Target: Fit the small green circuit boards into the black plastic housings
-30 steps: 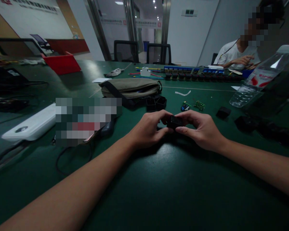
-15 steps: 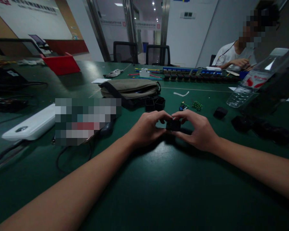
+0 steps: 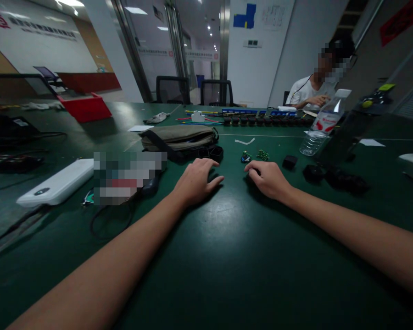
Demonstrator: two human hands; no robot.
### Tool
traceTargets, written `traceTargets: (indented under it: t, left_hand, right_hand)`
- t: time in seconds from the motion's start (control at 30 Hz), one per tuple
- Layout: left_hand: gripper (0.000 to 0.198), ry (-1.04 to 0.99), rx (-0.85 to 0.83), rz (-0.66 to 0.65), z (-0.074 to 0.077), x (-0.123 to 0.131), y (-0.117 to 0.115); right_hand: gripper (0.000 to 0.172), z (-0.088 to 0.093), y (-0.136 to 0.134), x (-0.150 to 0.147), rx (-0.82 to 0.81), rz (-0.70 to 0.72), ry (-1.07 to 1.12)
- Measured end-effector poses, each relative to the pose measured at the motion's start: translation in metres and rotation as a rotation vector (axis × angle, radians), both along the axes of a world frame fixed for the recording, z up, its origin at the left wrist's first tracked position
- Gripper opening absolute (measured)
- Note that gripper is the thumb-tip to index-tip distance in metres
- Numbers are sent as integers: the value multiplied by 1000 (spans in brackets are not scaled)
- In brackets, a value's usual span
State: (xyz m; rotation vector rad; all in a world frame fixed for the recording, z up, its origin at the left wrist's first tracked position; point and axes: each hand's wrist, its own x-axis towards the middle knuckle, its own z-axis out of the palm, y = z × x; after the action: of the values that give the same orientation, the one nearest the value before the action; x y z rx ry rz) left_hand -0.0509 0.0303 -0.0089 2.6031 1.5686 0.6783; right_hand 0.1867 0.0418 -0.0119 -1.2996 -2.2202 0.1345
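My left hand [image 3: 197, 182] rests low over the green table [image 3: 223, 256], its thumb and fingers spread. A dark patch lies between them; whether it is shadow or an object I cannot tell. Across a gap, my right hand [image 3: 266, 179] has its fingers curled together near the thumb, and anything inside is hidden. Just beyond my left fingers are open black casings [image 3: 216, 153]. Small green circuit boards [image 3: 263, 155] and a board with a blue part [image 3: 246, 157] lie beyond my right hand. To its upper right is a black block [image 3: 290, 162].
Left of my hands are a white device [image 3: 57, 183] with a cable and a blurred-out object. A grey-brown bag [image 3: 181, 137] lies behind. At right stand a water bottle [image 3: 325, 123] and a dark bottle [image 3: 351, 133], near more black pieces [image 3: 344, 178]. A person [image 3: 306, 89] sits across the table.
My hands have moved apart, and the black block they held between them no longer shows there. My left fingers have spread. The camera view has tilted up and shifted right.
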Motion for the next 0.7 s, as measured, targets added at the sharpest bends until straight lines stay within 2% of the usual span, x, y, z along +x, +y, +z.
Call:
traceTargets:
  t: [0.13, 0.27, 0.47, 0.53, 0.6, 0.7]
  left_hand:
    - [45, 27, 54, 127, 0, -1, 4]
    - [52, 51, 106, 199, 0, -2, 11]
    - [57, 70, 63, 268, -1, -4, 25]
    - [57, 79, 30, 260, -1, -5, 28]
    - [57, 79, 10, 240, -1, -6, 30]
    - [57, 58, -10, 218, -1, -7, 31]
  right_hand:
    - [30, 1, 4, 24, -7, -118, -63]
    - [30, 4, 6, 48, 69, -183, -177]
    - [35, 25, 14, 77, 181, -382, -338]
    - [34, 32, 19, 84, 134, -459, -388]
    - [37, 37, 22, 88, 15, -529, -457]
    - [42, 39, 24, 87, -174, -527, -510]
